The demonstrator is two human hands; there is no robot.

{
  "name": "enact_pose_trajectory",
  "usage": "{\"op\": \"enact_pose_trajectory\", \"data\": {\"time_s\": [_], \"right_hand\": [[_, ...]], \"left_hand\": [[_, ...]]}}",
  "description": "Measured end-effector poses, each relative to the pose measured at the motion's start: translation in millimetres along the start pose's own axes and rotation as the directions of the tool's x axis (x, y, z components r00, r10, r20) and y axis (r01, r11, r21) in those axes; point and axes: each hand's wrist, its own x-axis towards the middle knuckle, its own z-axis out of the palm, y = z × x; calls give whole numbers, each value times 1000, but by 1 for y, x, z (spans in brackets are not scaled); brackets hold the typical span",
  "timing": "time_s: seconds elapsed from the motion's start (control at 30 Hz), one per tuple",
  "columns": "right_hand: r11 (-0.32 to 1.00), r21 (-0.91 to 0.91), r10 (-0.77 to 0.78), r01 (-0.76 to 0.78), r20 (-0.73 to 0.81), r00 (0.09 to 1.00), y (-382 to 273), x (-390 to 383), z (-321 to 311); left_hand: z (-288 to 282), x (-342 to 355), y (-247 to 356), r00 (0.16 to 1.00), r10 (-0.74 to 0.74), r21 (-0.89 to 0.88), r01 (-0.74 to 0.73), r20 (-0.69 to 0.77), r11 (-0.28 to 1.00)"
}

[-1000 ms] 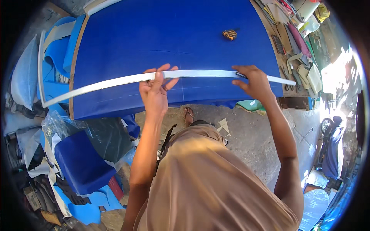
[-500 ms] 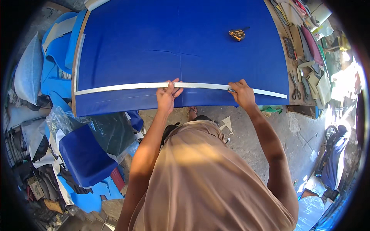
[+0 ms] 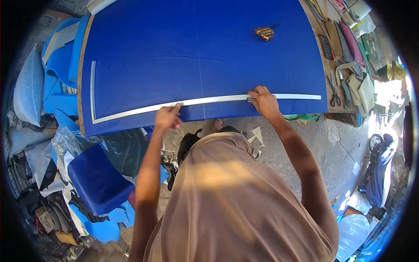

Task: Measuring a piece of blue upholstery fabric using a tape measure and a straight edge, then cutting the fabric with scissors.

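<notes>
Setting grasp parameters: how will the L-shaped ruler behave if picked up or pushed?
The L-shaped ruler is probably stiff: its corner looks crisp, and the gentle curve is likely lens bend. Its narrow, metallic-looking legs suggest it's light for its length, but apt to swing if lifted by one end. Flat on smooth-looking blue sheet material, it should slide rather than tip.

Small dark lettering stands on the orange face of the tape measure (image 3: pixel 264 33), which lies on the blue sheet (image 3: pixel 144 35); it is the only print that shows with some clearness; on the white L-shaped ruler (image 3: pixel 218 99), scale numbers cannot be made out; on the dark device with keys (image 3: pixel 325 46), to the right of the sheet, the signs of the keys are too small for reading.
</notes>
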Motion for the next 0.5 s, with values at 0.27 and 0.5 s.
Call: {"op": "enact_pose_trajectory", "data": {"time_s": [0.27,0.5], "right_hand": [[998,-8,60,-62,-100,993,-21,-9,8],[983,-31,172,-181,-198,965,-47,-14,17]], "left_hand": [[-181,12,-66,675,733,971,-104,-89,214],[-232,36,-100,624,779,954,-261,52,145]]}}
